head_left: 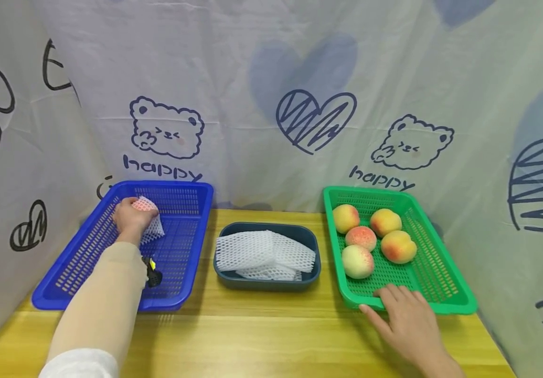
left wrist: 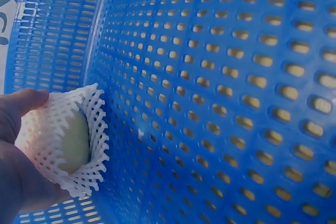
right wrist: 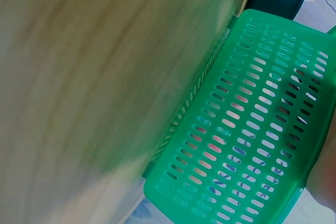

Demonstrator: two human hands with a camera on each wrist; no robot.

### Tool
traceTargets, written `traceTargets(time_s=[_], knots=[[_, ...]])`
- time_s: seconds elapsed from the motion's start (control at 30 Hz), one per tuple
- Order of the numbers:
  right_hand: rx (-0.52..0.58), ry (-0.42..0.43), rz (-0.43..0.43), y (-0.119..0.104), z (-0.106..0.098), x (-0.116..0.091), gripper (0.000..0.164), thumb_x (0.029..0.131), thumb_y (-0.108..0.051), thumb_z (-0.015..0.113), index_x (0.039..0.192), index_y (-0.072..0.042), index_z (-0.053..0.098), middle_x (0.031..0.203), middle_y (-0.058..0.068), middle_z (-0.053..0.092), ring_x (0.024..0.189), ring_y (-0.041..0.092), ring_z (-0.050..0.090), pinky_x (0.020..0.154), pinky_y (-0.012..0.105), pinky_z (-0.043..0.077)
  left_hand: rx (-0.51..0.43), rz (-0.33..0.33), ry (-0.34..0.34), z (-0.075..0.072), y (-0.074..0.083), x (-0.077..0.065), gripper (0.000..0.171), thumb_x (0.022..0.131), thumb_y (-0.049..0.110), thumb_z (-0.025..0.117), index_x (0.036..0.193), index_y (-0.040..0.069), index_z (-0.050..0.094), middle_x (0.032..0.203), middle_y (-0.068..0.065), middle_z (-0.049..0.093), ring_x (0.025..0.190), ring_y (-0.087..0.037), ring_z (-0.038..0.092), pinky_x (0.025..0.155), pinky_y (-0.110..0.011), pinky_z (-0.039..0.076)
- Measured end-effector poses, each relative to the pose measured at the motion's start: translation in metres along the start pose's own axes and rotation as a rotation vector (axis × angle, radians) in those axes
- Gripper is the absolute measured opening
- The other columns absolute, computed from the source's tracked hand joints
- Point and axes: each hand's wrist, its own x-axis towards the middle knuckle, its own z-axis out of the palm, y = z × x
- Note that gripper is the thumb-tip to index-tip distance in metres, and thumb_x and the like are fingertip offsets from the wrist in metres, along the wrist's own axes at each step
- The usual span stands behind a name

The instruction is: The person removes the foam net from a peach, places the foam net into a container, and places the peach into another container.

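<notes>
My left hand (head_left: 129, 218) reaches into the blue basket (head_left: 206, 226) and grips a peach in a white foam net (head_left: 158, 227) near the back left side. In the left wrist view, thumb and fingers hold the foam net (left wrist: 97, 129) from either side, and the pale peach (left wrist: 76, 145) shows at its open end. At the right, my right hand (head_left: 405, 323) rests over the front rim of the green basket (head_left: 424, 281), fingers fairly straight. Only a blurred part of that hand shows in the right wrist view. Several bare peaches (head_left: 398, 247) lie in the green basket.
Between the baskets stands a dark blue-grey tub (head_left: 266, 285) with several white foam nets (head_left: 247, 252) in it. A black wrist-worn device (head_left: 153, 273) shows beside the left forearm. A printed curtain (head_left: 238, 105) hangs behind the wooden table (head_left: 252, 336).
</notes>
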Motion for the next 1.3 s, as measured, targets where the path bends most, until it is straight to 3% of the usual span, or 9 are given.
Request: traceTargets(time_s=[0.3,0.67,0.9,1.3], knots=[[0.013,0.019,-0.003,-0.001,0.001,-0.003,0.034,0.094,-0.052,0.071,0.093,-0.019,0.067,0.087,-0.005,0.064,0.081,0.019,0.061,0.066,0.037,0.046,0.058,0.032,-0.044,-0.005,-0.004,0.000,0.066,0.090,0.023,0.068,0.148,0.003,0.045,0.149,-0.031,0.036,0.140,-0.048,0.026,0.111,-0.063,0.033],[0.015,0.031,-0.010,-0.004,0.002,0.000,0.034,0.094,-0.052,0.070,0.093,-0.018,0.068,0.088,-0.004,0.065,0.081,0.020,0.062,0.066,0.037,0.045,-0.042,0.024,-0.041,-0.016,0.003,0.000,0.071,0.093,0.031,0.068,0.153,0.004,0.043,0.152,-0.028,0.043,0.141,-0.047,0.032,0.117,-0.058,0.027],[0.022,0.011,0.009,-0.004,0.002,0.000,0.032,0.095,-0.050,0.071,0.094,-0.018,0.068,0.088,-0.004,0.065,0.081,0.020,0.062,0.067,0.037,0.046,-0.121,0.052,-0.038,-0.027,0.024,-0.002,0.073,0.092,0.030,0.068,0.155,0.007,0.041,0.154,-0.025,0.039,0.139,-0.041,0.034,0.116,-0.053,0.032],[0.017,0.013,0.016,-0.003,0.000,0.000,0.032,0.095,-0.049,0.072,0.094,-0.017,0.069,0.089,-0.003,0.066,0.081,0.021,0.062,0.067,0.039,0.047,-0.338,0.104,0.007,-0.043,0.071,-0.018,0.068,0.088,0.024,0.070,0.152,0.013,0.046,0.152,-0.011,0.047,0.130,-0.024,0.046,0.110,-0.036,0.041]])
